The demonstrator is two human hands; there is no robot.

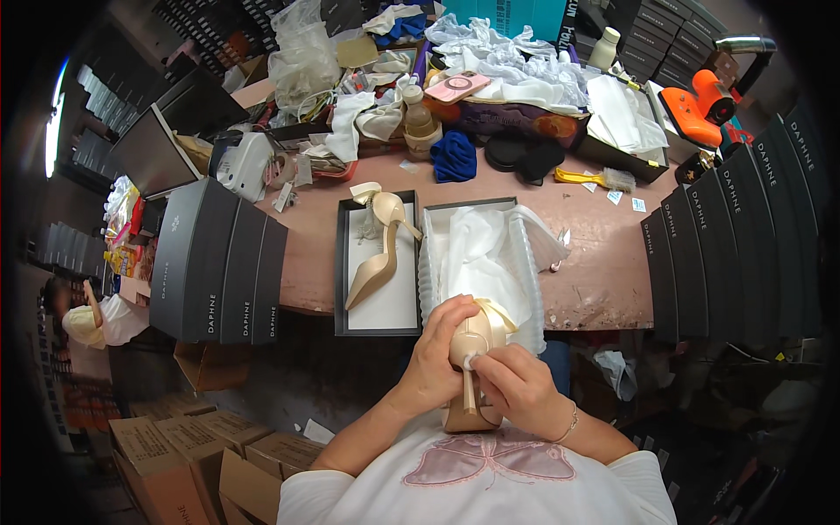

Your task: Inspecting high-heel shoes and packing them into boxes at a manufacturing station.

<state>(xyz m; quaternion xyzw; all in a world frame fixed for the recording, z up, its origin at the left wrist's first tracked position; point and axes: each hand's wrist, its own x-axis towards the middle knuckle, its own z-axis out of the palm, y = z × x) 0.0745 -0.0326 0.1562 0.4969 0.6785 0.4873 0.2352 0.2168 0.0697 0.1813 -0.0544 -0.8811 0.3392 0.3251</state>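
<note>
A beige high-heeled shoe [472, 335] is held close to my chest, its back and slim heel facing me. My left hand [433, 354] wraps round its side. With fingers pinched, my right hand [522, 389] presses a small white wad [469, 360] against the shoe just above the heel; its material is too small to tell. Ahead, a matching beige shoe [374, 273] lies on its side in a shallow black box part [339, 289] with a white inside. Beside that, white tissue paper [477, 254] fills an open box [472, 205] at the table's near edge.
Dark shoeboxes stand stacked at left [197, 262] and right [731, 236]. Farther back on the table [595, 297] are a yellow-handled brush [595, 179], a blue cloth [455, 157], a bottle [416, 114], a pink phone [458, 86] and heaped white paper. Cardboard cartons [166, 455] sit at lower left.
</note>
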